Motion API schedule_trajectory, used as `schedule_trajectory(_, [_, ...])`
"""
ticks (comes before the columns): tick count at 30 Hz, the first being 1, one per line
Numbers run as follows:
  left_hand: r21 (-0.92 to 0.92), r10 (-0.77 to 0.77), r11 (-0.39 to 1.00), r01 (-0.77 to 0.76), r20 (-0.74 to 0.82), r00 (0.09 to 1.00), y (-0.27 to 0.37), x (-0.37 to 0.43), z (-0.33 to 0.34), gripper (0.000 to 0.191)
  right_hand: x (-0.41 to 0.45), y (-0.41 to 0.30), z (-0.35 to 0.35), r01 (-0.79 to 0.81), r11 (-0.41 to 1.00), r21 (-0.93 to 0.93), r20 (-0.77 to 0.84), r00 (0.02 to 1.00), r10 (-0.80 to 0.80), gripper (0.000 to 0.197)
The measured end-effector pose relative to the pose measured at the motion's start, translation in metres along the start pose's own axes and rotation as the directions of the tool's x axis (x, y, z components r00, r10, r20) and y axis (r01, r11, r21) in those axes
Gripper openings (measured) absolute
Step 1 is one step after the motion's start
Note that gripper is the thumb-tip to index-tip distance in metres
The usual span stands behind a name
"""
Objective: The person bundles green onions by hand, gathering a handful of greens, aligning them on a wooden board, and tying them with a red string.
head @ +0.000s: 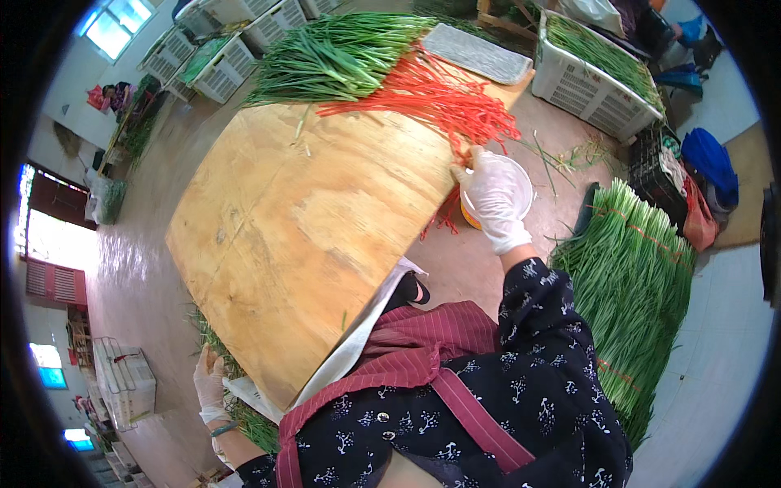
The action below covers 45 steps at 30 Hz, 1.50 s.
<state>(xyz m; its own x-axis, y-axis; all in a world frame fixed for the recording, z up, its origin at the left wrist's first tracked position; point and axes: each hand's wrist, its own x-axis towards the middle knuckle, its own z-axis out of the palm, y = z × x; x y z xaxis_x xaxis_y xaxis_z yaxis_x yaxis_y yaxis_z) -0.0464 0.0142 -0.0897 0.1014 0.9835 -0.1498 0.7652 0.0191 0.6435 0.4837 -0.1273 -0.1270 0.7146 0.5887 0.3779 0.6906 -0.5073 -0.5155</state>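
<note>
My right hand (495, 192), in a thin white glove, is at the right edge of a plywood table (293, 232). Its fingertips touch the near end of a pile of red plastic ties (451, 100); whether they grip one is unclear. Beneath that hand a white bucket (517, 177) stands on the floor, partly hidden. My left hand (210, 381), gloved too, is low beside the table's left edge with its fingers apart, above green trimmings (256, 427). Loose green garlic chives or similar stalks (341, 55) lie across the table's far end, next to the ties and a grey pad (479, 52).
Tied bundles of green stalks (628, 293) are stacked at the right. Behind them are a black crate (650, 174) and a white plastic crate of greens (595, 85). More white crates (223, 70) stand at the far left, and another (125, 381) stands on the left floor.
</note>
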Motion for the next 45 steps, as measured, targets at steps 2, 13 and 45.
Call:
schedule_trajectory(2, [-0.024, 0.003, 1.0, -0.003, -0.01, 1.0, -0.008, -0.002, -0.003, 0.045, 0.006, -0.004, -0.002, -0.121, 0.988, -0.096, 0.01, 0.992, 0.123, 0.038])
schedule_trajectory(13, [-0.021, 0.101, 0.995, -0.102, -0.055, 0.993, -0.032, 0.011, -0.013, 0.046, 0.066, -0.039, -0.015, -0.153, 0.926, -0.344, -0.013, 0.987, 0.158, 0.022])
schedule_trajectory(45, [0.081, 0.708, 0.48, -0.874, 0.552, 0.44, 0.165, 0.101, 0.165, 0.06, 0.186, -0.12, 0.103, 0.139, 0.964, -0.227, 0.246, 0.966, -0.082, 0.024])
